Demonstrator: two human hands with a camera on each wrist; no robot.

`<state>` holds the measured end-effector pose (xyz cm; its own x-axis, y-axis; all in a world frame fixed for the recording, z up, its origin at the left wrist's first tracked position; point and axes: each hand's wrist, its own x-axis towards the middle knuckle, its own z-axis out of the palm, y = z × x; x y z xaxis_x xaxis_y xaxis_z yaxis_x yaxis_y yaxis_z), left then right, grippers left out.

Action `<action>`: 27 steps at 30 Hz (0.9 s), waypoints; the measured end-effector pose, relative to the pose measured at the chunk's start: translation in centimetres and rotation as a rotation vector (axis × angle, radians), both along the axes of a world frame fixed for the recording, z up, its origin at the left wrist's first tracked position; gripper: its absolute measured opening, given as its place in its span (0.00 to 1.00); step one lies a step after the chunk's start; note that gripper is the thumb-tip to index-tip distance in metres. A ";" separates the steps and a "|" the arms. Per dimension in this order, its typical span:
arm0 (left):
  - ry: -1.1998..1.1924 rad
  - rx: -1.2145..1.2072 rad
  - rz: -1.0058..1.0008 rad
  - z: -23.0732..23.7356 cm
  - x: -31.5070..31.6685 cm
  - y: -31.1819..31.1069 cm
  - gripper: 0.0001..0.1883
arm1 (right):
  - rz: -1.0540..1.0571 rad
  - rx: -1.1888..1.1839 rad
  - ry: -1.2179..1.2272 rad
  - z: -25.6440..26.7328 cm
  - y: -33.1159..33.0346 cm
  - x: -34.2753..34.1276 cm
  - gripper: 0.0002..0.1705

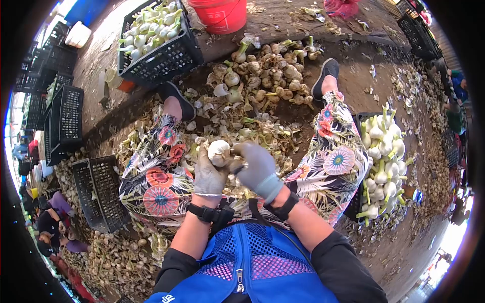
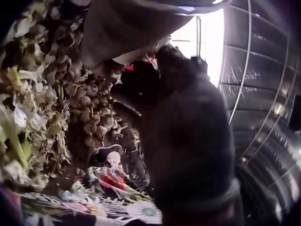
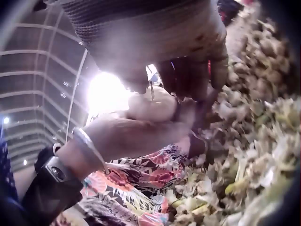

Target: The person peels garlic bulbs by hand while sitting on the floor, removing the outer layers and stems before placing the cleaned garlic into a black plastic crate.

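My left hand (image 1: 208, 177), in a grey work glove, holds a whitish garlic bulb (image 1: 219, 153) between my knees. In the right wrist view the bulb (image 3: 153, 106) rests in its fingers. My right hand (image 1: 258, 171), also gloved, is at the bulb's right side, its fingers bent and blurred; I cannot tell whether they pinch anything. From above, the right hand (image 3: 155, 42) covers part of the bulb in the right wrist view. The left wrist view shows the right hand (image 2: 188, 141) in dark shadow, with the bulb mostly hidden.
A pile of untrimmed garlic (image 1: 275, 76) lies between my feet, amid loose skins (image 1: 252, 134). Crates of cleaned garlic stand ahead left (image 1: 159, 60) and beside my right leg (image 1: 386, 166). A black crate (image 1: 101, 192) is at my left, a red bucket (image 1: 220, 17) ahead.
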<state>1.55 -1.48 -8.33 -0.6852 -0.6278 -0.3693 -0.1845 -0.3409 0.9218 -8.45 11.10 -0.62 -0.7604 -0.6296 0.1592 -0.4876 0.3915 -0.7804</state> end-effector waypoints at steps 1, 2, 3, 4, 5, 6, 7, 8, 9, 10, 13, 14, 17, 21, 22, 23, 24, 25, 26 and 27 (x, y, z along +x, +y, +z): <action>-0.057 -0.401 -0.096 1.4 0.2 0.4 0.21 | 0.048 0.109 0.023 1.0 -0.5 0.3 0.13; -0.098 -0.797 -0.194 2.8 -0.2 1.0 0.22 | 0.086 0.226 0.052 1.6 -0.9 0.5 0.15; -0.005 -0.462 -0.049 3.2 -0.6 1.5 0.23 | 0.087 0.250 0.032 1.2 -1.1 0.8 0.14; 0.077 -0.109 0.077 3.2 -0.8 1.4 0.27 | 0.076 0.281 0.013 0.7 -1.1 1.1 0.13; -0.116 -0.358 0.008 1.0 0.2 0.0 0.19 | 0.051 0.241 0.008 0.6 -1.0 1.4 0.11; 0.091 -0.182 0.080 1.4 -0.6 0.4 0.17 | 0.025 0.197 0.005 0.6 -0.9 1.6 0.10; 0.102 0.347 0.188 5.7 -1.9 1.3 0.15 | -0.039 0.127 -0.059 0.5 -0.5 1.7 0.09; 0.135 0.231 0.006 4.6 -1.1 1.0 0.15 | -0.094 0.045 -0.122 0.4 -0.3 1.8 0.09; -0.072 -0.364 -0.167 5.3 -0.7 1.7 0.16 | -0.131 0.047 -0.102 -0.3 -0.3 1.7 0.09; -0.264 -0.973 -0.319 6.3 -0.5 2.2 0.19 | -0.256 0.019 -0.328 -2.0 -0.2 1.4 0.09; 0.007 -1.238 -0.343 8.6 -1.6 4.2 0.26 | -0.385 -0.086 -0.843 -7.4 1.1 0.5 0.11; 0.171 -1.079 -0.383 9.6 -2.5 5.0 0.27 | -0.356 -0.152 -1.137 -8.1 1.8 0.0 0.13; 0.177 -0.611 -0.378 8.9 -3.5 5.4 0.24 | -0.162 -0.782 -1.392 -2.4 4.8 0.4 0.19; 0.276 0.037 -0.323 11.8 -4.8 8.1 0.32 | -0.088 -0.769 -0.846 0.0 6.1 0.1 0.29; 0.352 0.191 -0.379 13.0 -5.2 8.8 0.35 | -0.089 -0.857 -0.952 1.1 7.3 -0.4 0.29; 0.409 0.166 -0.356 14.4 -5.6 9.9 0.38 | -0.116 -0.816 -0.902 3.1 8.8 -1.2 0.28; 0.447 0.154 -0.381 15.5 -5.8 10.2 0.35 | -0.141 -0.774 -0.855 4.8 10.6 -2.2 0.27; 0.415 0.105 -0.355 16.6 -6.1 10.4 0.27 | -0.242 -0.726 -0.351 5.5 12.3 -3.3 0.27; 0.382 0.054 -0.321 17.2 -6.3 10.4 0.21 | -0.220 -0.771 -0.516 4.8 14.9 -5.1 0.28; 0.385 0.048 -0.316 15.5 -5.9 8.8 0.21 | -0.243 -0.861 -0.489 6.4 17.3 -6.7 0.31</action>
<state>-4.35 7.29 7.13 -0.9315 -0.3558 -0.0754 0.0649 -0.3667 0.9281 -15.13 28.44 5.75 -0.9557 -0.2675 0.1229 -0.0222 -0.3508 -0.9362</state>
